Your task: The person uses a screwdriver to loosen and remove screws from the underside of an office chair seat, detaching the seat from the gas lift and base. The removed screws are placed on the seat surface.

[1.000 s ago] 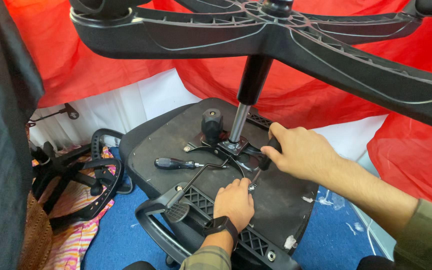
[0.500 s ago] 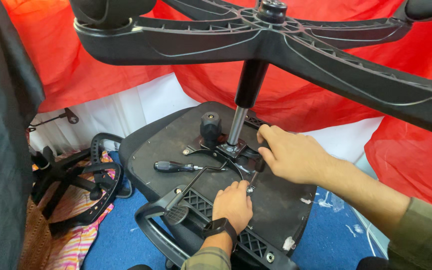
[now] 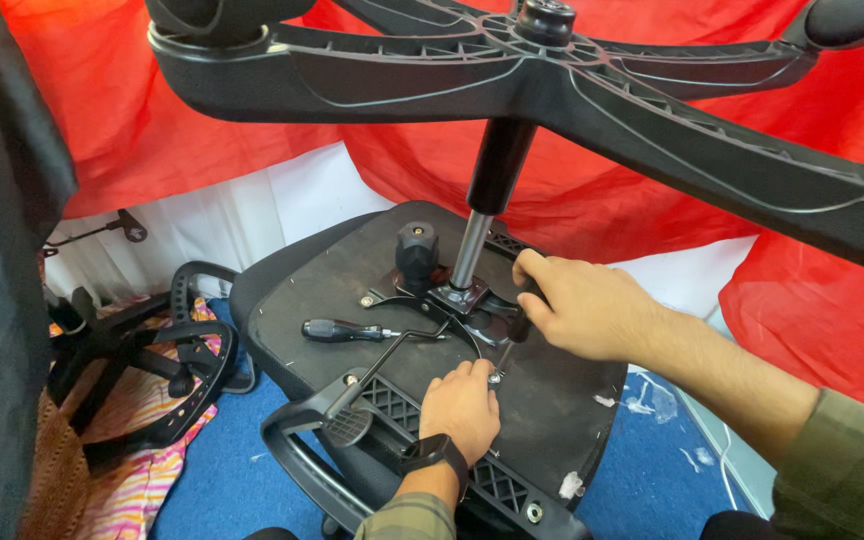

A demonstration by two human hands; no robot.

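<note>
Barely shifted since a moment ago, the right hand (image 3: 577, 305) stays wrapped around a screwdriver's black handle (image 3: 522, 322), tip down by a bolt (image 3: 495, 378) on the upturned chair seat (image 3: 332, 275). Left hand (image 3: 460, 405), fingers curled, presses the seat beside that bolt. Another screwdriver (image 3: 344, 330) lies on the seat. Red cloth (image 3: 152, 130) drapes behind; blue carpet (image 3: 222, 480) below.

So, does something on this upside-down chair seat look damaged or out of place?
Yes. The seat underside has torn whitish patches near its right edge. A screwdriver lies loose on it.
</note>
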